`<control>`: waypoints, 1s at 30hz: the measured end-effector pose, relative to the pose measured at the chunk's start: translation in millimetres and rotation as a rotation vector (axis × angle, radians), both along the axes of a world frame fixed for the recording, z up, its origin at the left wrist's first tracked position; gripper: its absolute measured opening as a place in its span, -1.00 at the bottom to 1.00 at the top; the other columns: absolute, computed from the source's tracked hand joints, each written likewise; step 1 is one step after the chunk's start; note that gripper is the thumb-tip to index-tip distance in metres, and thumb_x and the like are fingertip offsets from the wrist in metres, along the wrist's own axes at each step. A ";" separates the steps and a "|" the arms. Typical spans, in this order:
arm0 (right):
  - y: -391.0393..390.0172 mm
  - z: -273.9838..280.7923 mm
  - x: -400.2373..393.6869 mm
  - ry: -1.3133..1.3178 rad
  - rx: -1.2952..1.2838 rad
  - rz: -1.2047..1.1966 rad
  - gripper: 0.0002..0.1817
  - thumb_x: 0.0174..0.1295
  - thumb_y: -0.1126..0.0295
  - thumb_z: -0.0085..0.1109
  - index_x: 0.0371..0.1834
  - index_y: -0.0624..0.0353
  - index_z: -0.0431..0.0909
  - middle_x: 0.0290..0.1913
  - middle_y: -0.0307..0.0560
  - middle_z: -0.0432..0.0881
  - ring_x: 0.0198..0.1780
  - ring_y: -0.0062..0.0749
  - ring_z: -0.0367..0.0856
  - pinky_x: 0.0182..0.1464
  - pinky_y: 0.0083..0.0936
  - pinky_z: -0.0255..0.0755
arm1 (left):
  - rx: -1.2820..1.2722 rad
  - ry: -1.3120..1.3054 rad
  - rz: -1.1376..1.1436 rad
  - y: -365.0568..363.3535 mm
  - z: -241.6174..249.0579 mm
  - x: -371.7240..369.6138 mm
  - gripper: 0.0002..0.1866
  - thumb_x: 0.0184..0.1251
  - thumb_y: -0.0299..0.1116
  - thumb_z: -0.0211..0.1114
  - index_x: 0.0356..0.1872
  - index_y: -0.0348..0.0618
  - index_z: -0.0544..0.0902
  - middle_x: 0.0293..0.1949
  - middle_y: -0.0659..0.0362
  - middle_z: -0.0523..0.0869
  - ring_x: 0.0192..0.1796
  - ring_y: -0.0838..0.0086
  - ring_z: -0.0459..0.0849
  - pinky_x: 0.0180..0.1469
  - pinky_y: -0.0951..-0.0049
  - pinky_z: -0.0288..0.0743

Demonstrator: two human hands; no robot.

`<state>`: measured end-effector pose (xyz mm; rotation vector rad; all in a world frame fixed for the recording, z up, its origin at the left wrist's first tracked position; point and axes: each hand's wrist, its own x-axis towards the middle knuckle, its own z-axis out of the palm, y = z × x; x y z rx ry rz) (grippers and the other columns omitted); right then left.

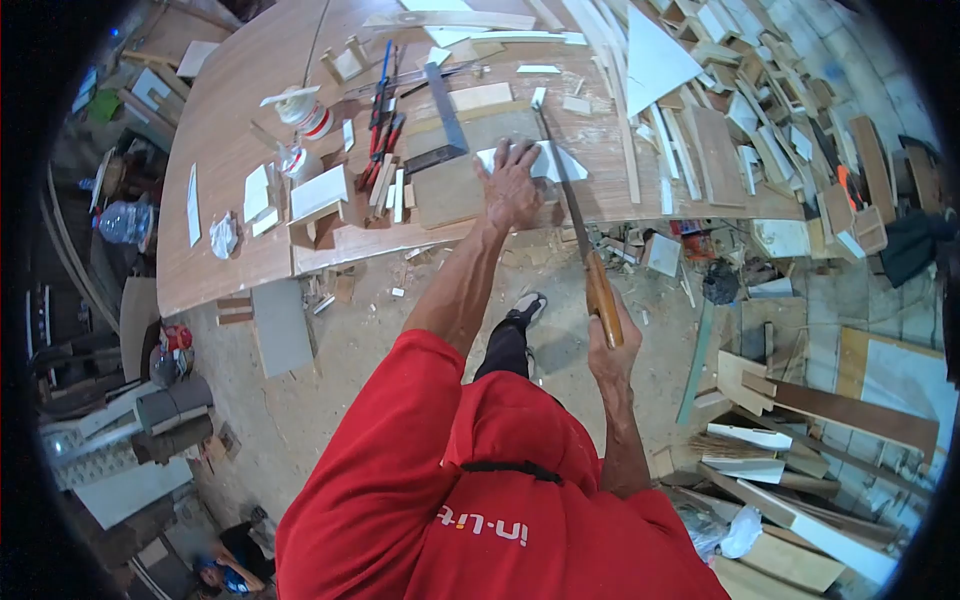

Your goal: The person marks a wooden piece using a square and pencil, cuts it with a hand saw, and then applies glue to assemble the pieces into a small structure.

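My right hand (614, 345) is closed round the wooden handle of a saw (566, 180), whose long blade points away from me and crosses a white piece (562, 163) at the table's front edge. My left hand (513, 188) presses on the left part of that white piece, fingers spread, over a wooden board (445, 193). Left of it lies a try square (447, 110) with a dark stock. Red-handled tools (385, 135) lie farther left beside small wood strips.
The wooden table (230, 150) also bears white containers (303, 112) and offcuts. Wood scraps are heaped at the right (780, 100) and on the floor at the lower right (800, 510). At the lower left, a person (235, 562) is partly visible.
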<state>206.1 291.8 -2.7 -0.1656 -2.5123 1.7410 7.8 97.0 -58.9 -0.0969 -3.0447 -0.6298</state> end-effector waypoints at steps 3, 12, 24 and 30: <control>4.8 9.8 19.2 0.083 0.061 0.023 -0.46 0.09 0.59 0.01 0.25 0.30 0.42 -0.07 0.10 0.65 -0.15 -0.42 0.64 -0.08 -0.53 0.47 | 0.007 -0.009 0.006 -1.1 -5.4 -4.8 -0.27 0.05 -0.21 0.33 0.34 0.15 0.33 0.41 0.33 0.23 0.50 0.17 0.03 0.30 -0.53 -0.10; 19.4 46.0 77.2 -0.214 -0.014 -0.008 -0.45 0.12 0.63 0.01 0.27 0.33 0.39 0.05 0.15 0.60 0.05 -0.35 0.59 0.05 -0.49 0.43 | 0.000 -0.031 0.004 -1.0 -5.0 -5.2 -0.27 0.12 -0.14 0.29 0.38 0.16 0.30 0.42 0.31 0.21 0.52 0.18 0.00 0.32 -0.49 -0.15; 17.2 35.9 55.6 -0.079 0.103 0.023 -0.45 0.11 0.59 0.01 0.27 0.32 0.39 -0.06 0.11 0.65 -0.12 -0.42 0.63 -0.05 -0.51 0.48 | -0.035 -0.031 -0.002 -1.0 -6.3 -4.3 -0.28 0.13 -0.16 0.27 0.38 0.18 0.30 0.43 0.30 0.20 0.52 0.16 -0.01 0.32 -0.50 -0.15; 12.3 13.5 33.6 -0.026 0.078 0.048 -0.43 0.10 0.62 -0.03 0.28 0.30 0.38 0.01 0.15 0.63 -0.10 -0.41 0.63 -0.04 -0.50 0.47 | 0.012 -0.029 0.001 1.3 -2.5 -4.0 -0.31 0.14 -0.19 0.27 0.37 0.18 0.30 0.42 0.30 0.20 0.51 0.14 0.00 0.32 -0.51 -0.12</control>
